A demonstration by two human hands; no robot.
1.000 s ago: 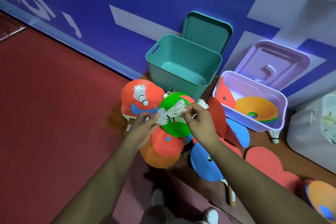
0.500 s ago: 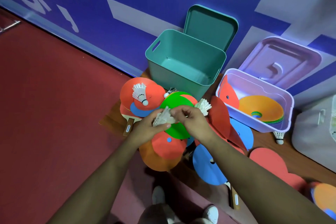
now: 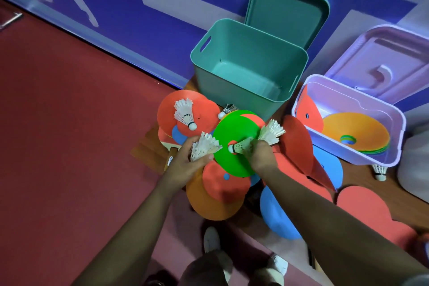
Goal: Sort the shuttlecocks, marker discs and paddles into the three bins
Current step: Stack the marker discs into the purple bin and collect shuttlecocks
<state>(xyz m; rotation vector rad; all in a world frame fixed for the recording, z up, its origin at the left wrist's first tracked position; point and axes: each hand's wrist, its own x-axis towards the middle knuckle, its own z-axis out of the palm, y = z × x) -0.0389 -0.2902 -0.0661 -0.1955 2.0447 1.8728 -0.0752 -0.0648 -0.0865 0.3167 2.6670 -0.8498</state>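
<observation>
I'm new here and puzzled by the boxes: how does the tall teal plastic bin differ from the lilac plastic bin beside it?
Depth: the tall teal plastic bin has high walls; the lilac plastic bin is shallower.
Contents: the teal bin's visible floor is bare; the lilac bin holds an orange-topped stack of marker discs and a leaning red disc.
Shared: both stand open, with the teal lid and lilac lid propped behind them.

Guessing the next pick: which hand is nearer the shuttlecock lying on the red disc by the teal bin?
Left. The left hand, gripping a shuttlecock bunch, sits just below that shuttlecock; the right hand, holding a second shuttlecock, is farther right, across the green disc.
</observation>
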